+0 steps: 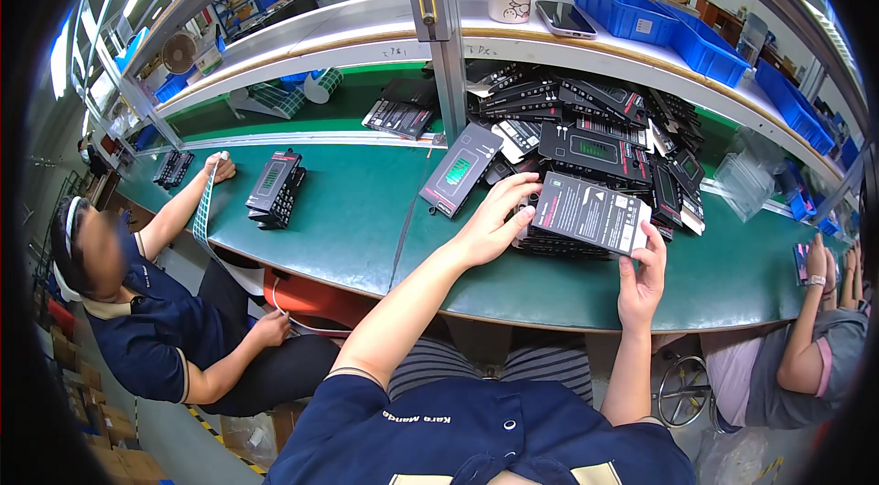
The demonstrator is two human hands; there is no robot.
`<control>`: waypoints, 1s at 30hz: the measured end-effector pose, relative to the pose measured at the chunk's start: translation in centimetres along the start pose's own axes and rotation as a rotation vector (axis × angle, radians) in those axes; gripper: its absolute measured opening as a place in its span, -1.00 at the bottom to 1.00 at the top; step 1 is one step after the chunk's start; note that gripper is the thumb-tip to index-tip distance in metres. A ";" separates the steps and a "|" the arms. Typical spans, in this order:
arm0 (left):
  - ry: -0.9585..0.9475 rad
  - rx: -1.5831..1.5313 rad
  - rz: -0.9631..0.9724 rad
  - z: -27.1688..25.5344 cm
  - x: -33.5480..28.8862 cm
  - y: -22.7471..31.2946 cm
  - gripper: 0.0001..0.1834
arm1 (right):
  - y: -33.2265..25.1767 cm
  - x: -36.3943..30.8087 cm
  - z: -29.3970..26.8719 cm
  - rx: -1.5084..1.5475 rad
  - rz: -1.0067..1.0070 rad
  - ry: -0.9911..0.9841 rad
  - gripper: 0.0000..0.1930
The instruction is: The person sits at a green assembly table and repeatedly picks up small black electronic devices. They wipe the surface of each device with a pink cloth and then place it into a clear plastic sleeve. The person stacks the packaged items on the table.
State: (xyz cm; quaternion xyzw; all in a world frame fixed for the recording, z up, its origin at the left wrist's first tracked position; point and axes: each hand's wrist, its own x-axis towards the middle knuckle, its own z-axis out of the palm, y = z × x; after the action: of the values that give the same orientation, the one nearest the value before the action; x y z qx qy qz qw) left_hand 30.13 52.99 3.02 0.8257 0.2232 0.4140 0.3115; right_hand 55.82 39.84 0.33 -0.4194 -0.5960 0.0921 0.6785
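Note:
A flat black box (591, 215) with pale printing and a white label sits tilted between my two hands, its back face up. My left hand (499, 221) pinches its left end, the thumb low and the fingers at the upper corner. At the right end, my right hand (645, 276) grips the lower corner with thumb and fingers. Under it a stack of similar boxes (568, 250) partly shows. Just left of my left hand lies another black box (461, 170) with a green window. Behind my hands a loose heap of black boxes (595, 148) leans in several directions.
A person at the left holds a pale strip (203, 210) beside a neat box stack (274, 189). Another person's hands (818, 263) work at the far right. A metal post (449, 87) and a shelf bearing a phone (565, 19) and blue bins (623, 10) stand beyond the green table (352, 219).

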 end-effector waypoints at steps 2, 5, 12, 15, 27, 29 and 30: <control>0.015 -0.005 0.020 -0.1 0.0 -0.3 -0.59 | 0.0 0.0 0.0 0.043 0.017 -0.005 -0.86; 0.069 -0.021 0.050 0.0 0.0 -0.6 -0.69 | -0.1 0.1 -0.1 0.089 0.039 -0.018 -0.86; 0.141 -0.009 0.045 -0.2 0.3 0.4 -0.77 | 0.0 0.0 -0.2 0.072 0.062 -0.032 -0.85; 0.160 0.019 0.067 -0.3 0.3 0.3 -0.82 | 0.1 0.0 -0.2 0.053 0.070 -0.040 -0.86; 0.236 0.037 0.072 -0.5 0.3 0.4 -0.84 | -0.1 0.0 -0.1 0.066 0.086 -0.042 -0.86; 0.251 0.040 0.064 -0.6 0.3 0.6 -0.83 | -0.1 0.0 -0.1 0.055 0.082 -0.044 -0.86; 0.261 0.033 0.058 -0.6 0.2 0.7 -0.82 | -0.1 0.0 -0.1 0.040 0.076 -0.046 -0.86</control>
State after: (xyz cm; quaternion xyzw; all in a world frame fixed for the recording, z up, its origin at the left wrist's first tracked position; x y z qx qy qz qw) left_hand 29.88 52.85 3.87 0.7758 0.2448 0.5230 0.2542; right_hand 55.89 39.73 0.45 -0.4258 -0.5931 0.1396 0.6689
